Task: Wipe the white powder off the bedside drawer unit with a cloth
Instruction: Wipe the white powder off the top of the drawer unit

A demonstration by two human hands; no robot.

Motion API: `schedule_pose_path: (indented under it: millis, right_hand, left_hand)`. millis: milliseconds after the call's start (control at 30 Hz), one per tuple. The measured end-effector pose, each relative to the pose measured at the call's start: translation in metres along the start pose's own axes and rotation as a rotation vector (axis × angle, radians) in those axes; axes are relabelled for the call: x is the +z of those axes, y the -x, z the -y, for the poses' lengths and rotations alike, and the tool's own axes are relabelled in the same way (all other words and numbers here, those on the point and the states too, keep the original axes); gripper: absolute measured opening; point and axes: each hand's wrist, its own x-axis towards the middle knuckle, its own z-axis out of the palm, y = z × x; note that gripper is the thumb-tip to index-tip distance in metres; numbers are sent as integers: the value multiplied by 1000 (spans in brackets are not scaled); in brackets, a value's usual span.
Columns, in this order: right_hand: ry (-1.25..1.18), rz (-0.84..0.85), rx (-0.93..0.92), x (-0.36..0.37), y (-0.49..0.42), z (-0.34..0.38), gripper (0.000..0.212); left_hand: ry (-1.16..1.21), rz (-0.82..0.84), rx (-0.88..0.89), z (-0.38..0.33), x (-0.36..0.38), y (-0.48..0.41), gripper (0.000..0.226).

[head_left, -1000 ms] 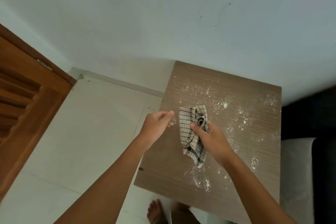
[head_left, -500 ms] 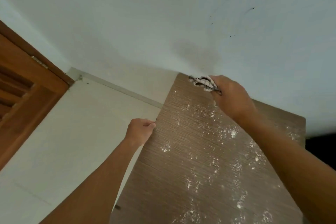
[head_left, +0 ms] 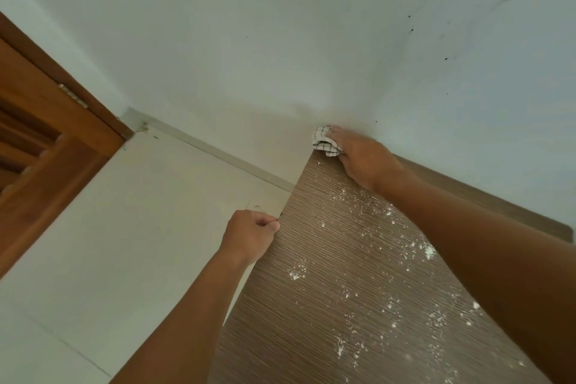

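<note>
Our right hand [head_left: 363, 159] clutched a white checked cloth [head_left: 324, 142] at the far corner of the powdered brown wood-grain drawer unit [head_left: 311, 321]; our left hand [head_left: 251, 235] was fisted, empty, at its edge.

Nothing legible was in frame: no text, labels, brands or numbers. The cloth [head_left: 324, 143] at the far left corner carried only a dark check pattern, and the drawer unit [head_left: 311, 321] top showed just wood grain.
</note>
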Motion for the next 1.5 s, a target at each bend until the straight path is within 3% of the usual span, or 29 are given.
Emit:
schedule_pose_path:
  millis: [133, 333, 600, 867, 1100, 1200, 1367, 1500]
  right_hand:
    - [-164, -37, 48, 9, 6, 3, 50]
    - [-185, 20, 41, 12, 15, 5, 52]
    - [-251, 66, -96, 16, 60, 47, 49]
    - [-271, 183, -199, 32, 127, 96, 54]
    - [-279, 338, -199, 49, 210, 118, 68]
    - [-292, 295, -230, 51, 230, 125, 80]
    - [-480, 242, 102, 11, 225, 135, 43]
    - [-571, 20, 206, -40, 204, 114, 29]
  left_hand:
    - [52, 16, -28, 0, -2, 1, 12]
    - [80, 43, -58, -3, -4, 1, 10]
    - [110, 93, -87, -7, -9, 6, 8]
    - [238, 306, -144, -3, -33, 16, 20]
    - [111, 179, -72, -5, -23, 16, 13]
    - [118, 130, -70, -4, -17, 18, 14]
    - [83, 113, -69, -6, -16, 18, 12]
    - [24, 84, -62, -6, -14, 14, 9]
